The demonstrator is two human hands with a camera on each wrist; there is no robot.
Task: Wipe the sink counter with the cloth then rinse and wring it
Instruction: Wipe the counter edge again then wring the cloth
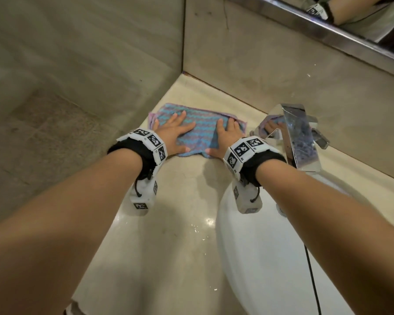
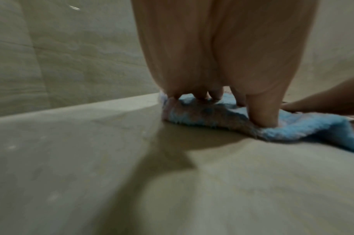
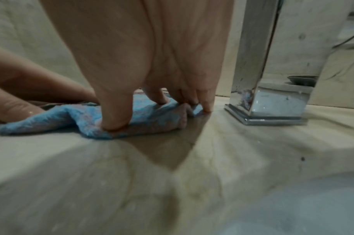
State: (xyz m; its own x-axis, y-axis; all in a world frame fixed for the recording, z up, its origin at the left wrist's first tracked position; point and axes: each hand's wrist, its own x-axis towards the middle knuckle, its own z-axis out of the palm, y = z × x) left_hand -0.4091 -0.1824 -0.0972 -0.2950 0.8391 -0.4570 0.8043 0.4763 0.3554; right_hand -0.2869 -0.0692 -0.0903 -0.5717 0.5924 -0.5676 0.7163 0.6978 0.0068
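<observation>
Both arms reach forward and slightly inward, bare from the elbow down, each wrist wrapped in a black band that carries white blocks printed with black-and-white square markers. The left hand [image 1: 174, 133] lies palm down with its fingers spread and straight, the thumb stretched out to the right. The right hand [image 1: 225, 135] lies palm down beside it, fingers extended forward and the thumb angled to the left toward the other thumb. The two hands sit close together without touching. In the wrist views the fingertips [image 2: 264, 117] of each hand press downward, with the thumbs planted nearest the cameras.
</observation>
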